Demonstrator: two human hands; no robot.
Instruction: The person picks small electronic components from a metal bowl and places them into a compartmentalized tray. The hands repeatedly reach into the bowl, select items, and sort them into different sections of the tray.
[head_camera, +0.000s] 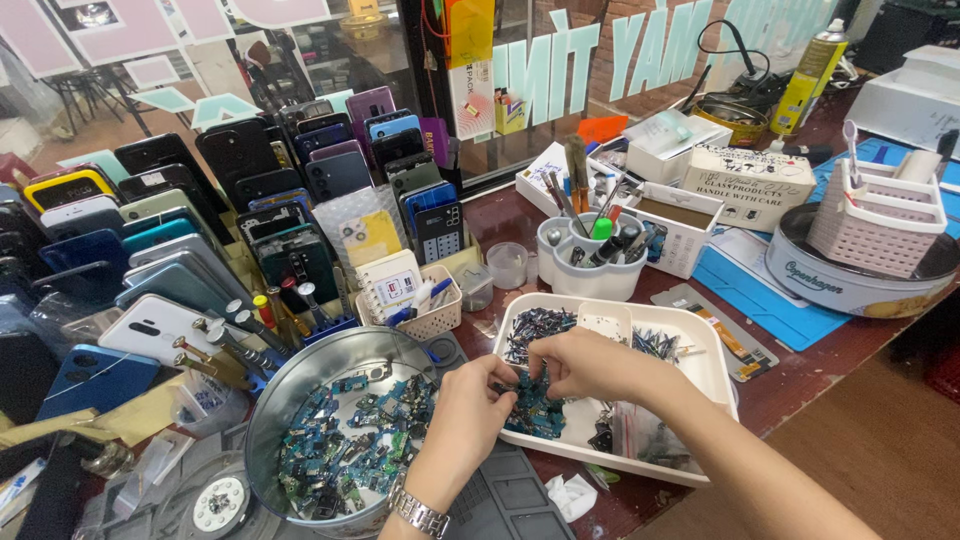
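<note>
Both hands are working over the white tray sitting on the desk at about 5 o'clock of the frame's centre, picking through a heap of small blue circuit boards lying in the tray's near-left part. The left hand, wearing a metal wristwatch, is curling its fingers down onto the heap, half closed and touching the boards; whether it is actually pinching one is hidden. The right hand is hovering just at 1 o'clock of the left, fingertips drawn together as if nipping a small piece, though what sits between them is too small to tell. These boards look light, thin, stiff and fragile, with trailing flex strips that could snag, so they are probably best taken by the bare edges. At 9 o'clock of the tray, a round metal bowl is holding more such boards.
</note>
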